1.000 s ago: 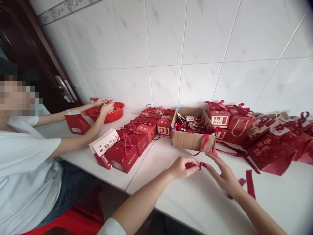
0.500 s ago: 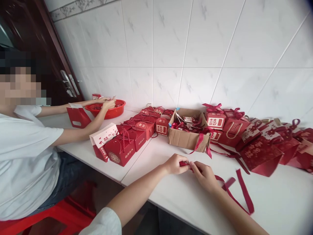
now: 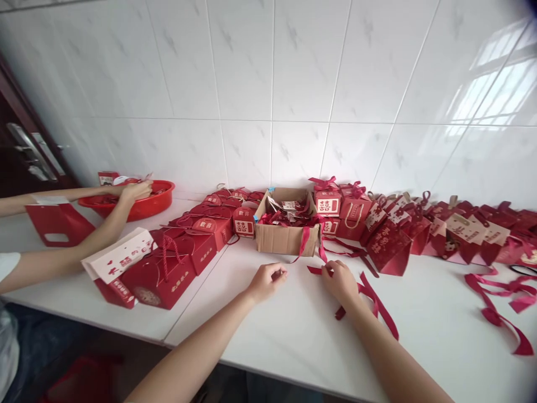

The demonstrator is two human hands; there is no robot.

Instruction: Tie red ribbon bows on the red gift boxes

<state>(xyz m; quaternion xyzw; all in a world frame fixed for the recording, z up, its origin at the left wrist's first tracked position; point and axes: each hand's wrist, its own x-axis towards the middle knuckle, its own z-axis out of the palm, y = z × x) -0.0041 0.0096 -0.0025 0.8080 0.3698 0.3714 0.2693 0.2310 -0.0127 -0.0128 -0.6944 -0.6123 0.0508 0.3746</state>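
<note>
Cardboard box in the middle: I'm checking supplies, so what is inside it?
The cardboard box holds printed cards among red ribbons; some ribbon hangs over the front wall. The heap covers the bottom, so anything beneath cannot be seen.

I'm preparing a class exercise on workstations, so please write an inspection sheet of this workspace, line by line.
Surface: white table, a seam crossing it.
Work items: red ribbon at the right hand; cardboard box beyond, holding cards and ribbons.
Hands: right hand holds the red ribbon; left hand has curled fingers, contents unclear.
Clutter: loose ribbons at far right; red gift boxes on both sides of the cardboard box; red bags farther right.
Cables: nothing seen.
Surroundings: tiled wall behind, door at far left, a co-worker's hand over a red basin.
</note>
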